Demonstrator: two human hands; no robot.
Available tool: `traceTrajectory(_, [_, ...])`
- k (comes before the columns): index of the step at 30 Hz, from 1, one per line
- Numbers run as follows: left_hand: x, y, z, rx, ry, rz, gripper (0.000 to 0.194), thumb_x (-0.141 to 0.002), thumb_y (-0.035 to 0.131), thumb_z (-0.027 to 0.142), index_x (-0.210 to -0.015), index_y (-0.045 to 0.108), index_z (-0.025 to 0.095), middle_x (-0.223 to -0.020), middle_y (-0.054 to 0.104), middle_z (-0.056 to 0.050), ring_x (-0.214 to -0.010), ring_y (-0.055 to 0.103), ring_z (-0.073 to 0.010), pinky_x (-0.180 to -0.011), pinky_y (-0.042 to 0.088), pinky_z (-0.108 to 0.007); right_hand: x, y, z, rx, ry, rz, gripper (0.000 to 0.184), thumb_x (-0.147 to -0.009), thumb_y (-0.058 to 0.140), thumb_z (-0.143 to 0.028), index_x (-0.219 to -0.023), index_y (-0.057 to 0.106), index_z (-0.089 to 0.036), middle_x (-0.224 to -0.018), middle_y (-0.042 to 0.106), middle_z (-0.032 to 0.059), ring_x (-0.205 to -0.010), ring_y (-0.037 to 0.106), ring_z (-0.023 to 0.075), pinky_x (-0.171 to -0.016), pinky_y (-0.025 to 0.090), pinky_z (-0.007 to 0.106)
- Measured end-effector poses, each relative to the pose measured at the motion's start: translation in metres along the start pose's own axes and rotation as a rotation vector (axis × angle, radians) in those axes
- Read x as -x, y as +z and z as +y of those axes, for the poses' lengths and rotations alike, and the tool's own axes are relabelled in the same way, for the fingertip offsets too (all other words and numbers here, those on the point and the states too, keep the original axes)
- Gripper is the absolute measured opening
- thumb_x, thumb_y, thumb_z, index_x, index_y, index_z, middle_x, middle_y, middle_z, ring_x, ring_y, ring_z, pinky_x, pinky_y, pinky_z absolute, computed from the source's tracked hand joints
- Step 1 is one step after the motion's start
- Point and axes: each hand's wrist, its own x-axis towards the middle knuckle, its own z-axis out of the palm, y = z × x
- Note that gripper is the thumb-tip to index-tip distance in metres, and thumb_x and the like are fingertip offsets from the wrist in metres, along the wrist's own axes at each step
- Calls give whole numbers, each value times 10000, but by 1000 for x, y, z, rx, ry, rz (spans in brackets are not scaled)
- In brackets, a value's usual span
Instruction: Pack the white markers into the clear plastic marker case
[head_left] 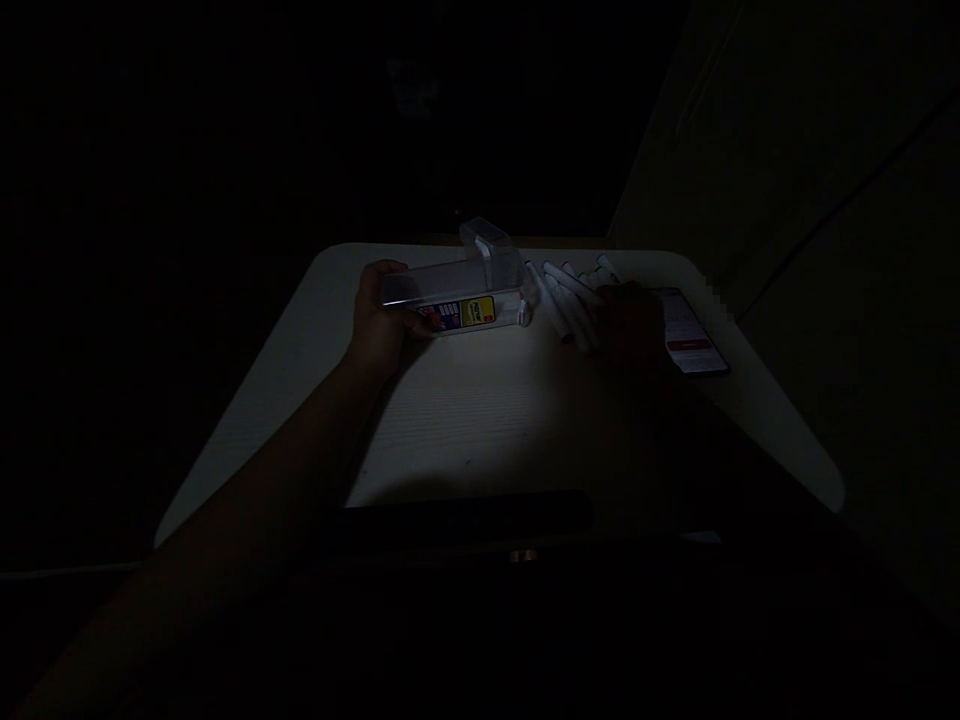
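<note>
My left hand (382,320) is wrapped round the left end of a clear plastic case (435,280). The case lies sideways above the table, a yellow and blue printed label on its near side and its lid standing up at the right end. To its right is a loose pile of several white markers (570,300) with coloured end caps. Dark against the pile, my right hand (637,325) reaches over the markers' right side. Its fingers are lost in shadow, so whether it grips a marker cannot be made out.
A phone (694,345) with a lit screen lies just right of my right hand. Everything rests on a white table (457,420) with rounded corners. The room is very dark, and a cable (817,225) runs along the right side.
</note>
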Motion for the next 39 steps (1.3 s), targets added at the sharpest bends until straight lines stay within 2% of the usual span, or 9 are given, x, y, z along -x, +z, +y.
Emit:
traceTrajectory(4, [1,0,1,14,-23,-4,618,-494,690,32,-1023,447,242,-872,541,14,-750,503,-135,-513,340,-240,2,4,1,-17,1,63,319,-956,482,-217,-1164,712,-144,-1163,716,203,-1053,679,355,-910,497,514])
traceTrajectory(8, [0,-1,0,-22,37,-4,583,-489,665,16,-988,446,221,-862,531,15,-770,496,-125,-530,351,-248,3,9,2,-59,-58,117,315,-935,497,-201,-1161,712,-158,-1151,717,189,-1006,675,319,-852,509,458])
traceTrajectory(11, [0,-1,0,-7,18,10,586,-472,619,17,-997,460,221,-846,531,25,-743,491,-118,-514,332,-244,3,9,0,-48,-89,108,325,-931,506,-208,-1187,703,-178,-1182,703,175,-1028,659,309,-845,506,428])
traceTrajectory(17, [2,3,3,57,-1,23,569,-439,669,46,-943,492,241,-844,554,20,-732,520,-141,-484,361,-227,9,-2,-10,8,-124,0,424,-968,398,-233,-1282,658,-115,-1326,651,214,-1215,593,360,-996,458,505])
traceTrajectory(22, [1,2,3,53,-17,22,586,-408,652,9,-928,514,239,-859,558,7,-747,518,-150,-481,356,-217,13,3,-16,-1,-205,-81,521,-1021,324,-281,-1451,519,-60,-1566,489,211,-1377,513,348,-1153,356,555])
traceTrajectory(28, [-1,0,0,32,3,-18,585,-437,622,2,-957,488,237,-856,544,16,-747,501,-137,-487,337,-207,13,6,-15,-20,-236,-32,437,-1032,356,-298,-1337,613,-118,-1486,584,182,-1390,524,314,-1173,346,573])
traceTrajectory(33, [1,1,5,28,-24,-15,597,-423,603,-9,-954,484,235,-881,543,14,-770,505,-137,-484,347,-206,7,-2,-22,-129,-431,24,432,-998,368,-168,-1339,631,-133,-1391,663,165,-1311,592,263,-1126,410,463])
traceTrajectory(36, [3,2,6,51,-25,-42,595,-411,586,-3,-952,496,229,-877,539,12,-753,498,-133,-480,354,-210,5,5,-27,-187,-580,-2,522,-918,405,-70,-1409,576,-105,-1473,600,166,-1362,552,248,-1098,449,404])
traceTrajectory(39, [3,2,6,58,-41,-49,605,-390,575,14,-954,506,222,-846,532,8,-707,479,-137,-441,334,-227,3,15,-29,-198,-630,-56,535,-897,398,-40,-1390,595,-108,-1533,546,158,-1394,523,240,-1108,453,402])
